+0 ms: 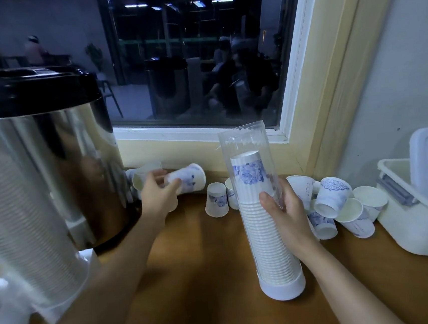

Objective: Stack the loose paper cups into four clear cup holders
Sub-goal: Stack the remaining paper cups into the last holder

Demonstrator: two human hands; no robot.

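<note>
My right grip [288, 212] is curled round the clear cup holder [245, 143], thumb in front. The holder leans slightly, its white base on the tabletop [206, 280], and a stack of cups [262, 235] fills it past halfway. My left grip [158, 193] pinches a paper cup [191, 177] lying sideways at ten o'clock of the holder. Loose cups [342, 201] heap at three o'clock, just beside a white box [410, 234]. A steel urn [58, 156] stands at nine o'clock.
</note>
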